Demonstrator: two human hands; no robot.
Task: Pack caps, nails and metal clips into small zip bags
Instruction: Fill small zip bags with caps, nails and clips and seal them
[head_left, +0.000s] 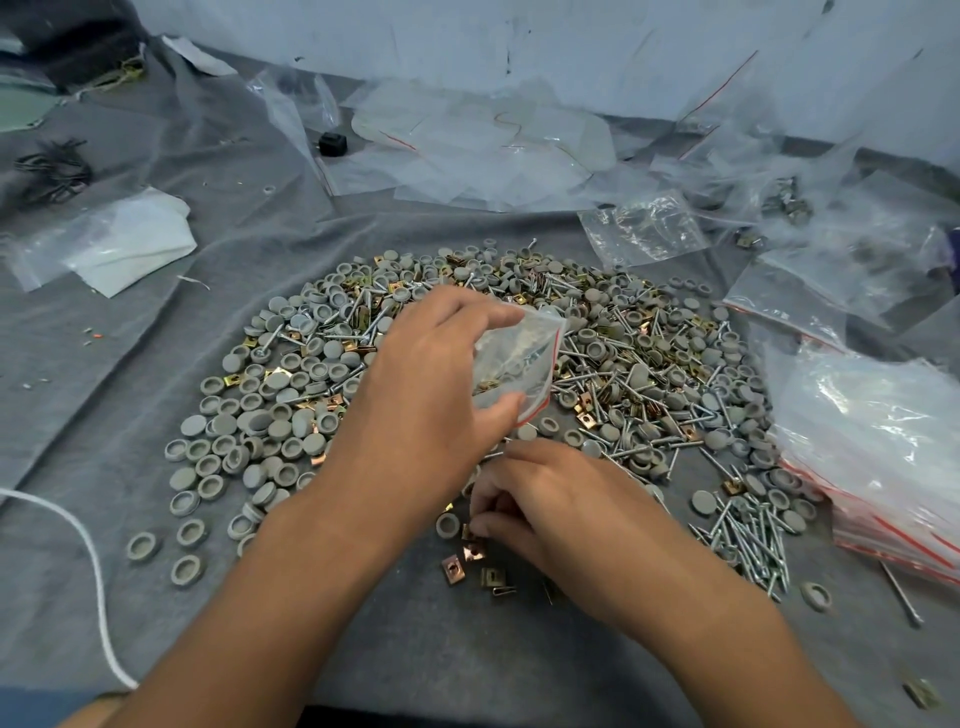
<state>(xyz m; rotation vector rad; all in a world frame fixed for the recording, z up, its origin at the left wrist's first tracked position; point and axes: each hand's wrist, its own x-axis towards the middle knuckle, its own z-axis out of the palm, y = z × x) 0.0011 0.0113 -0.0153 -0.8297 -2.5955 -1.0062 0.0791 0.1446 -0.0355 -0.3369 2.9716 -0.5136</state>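
1. Caps (270, 415), nails (748, 535) and metal clips (470, 561) lie mixed in one wide pile on a grey cloth (156, 338).
2. Above the pile's middle, the left hand (431, 384) pinches a small zip bag (519, 358) between thumb and fingers; the bag has a red strip at its mouth and already holds some hardware.
3. At the pile's near edge, the right hand (550, 499) is curled, fingertips closed on copper-coloured clips; I cannot tell how many.
4. Right of the pile sits a stack of filled bags (883, 457).
5. Beyond the pile, empty bags (488, 150) lie scattered.
6. Left of the pile runs a white cord (93, 561).
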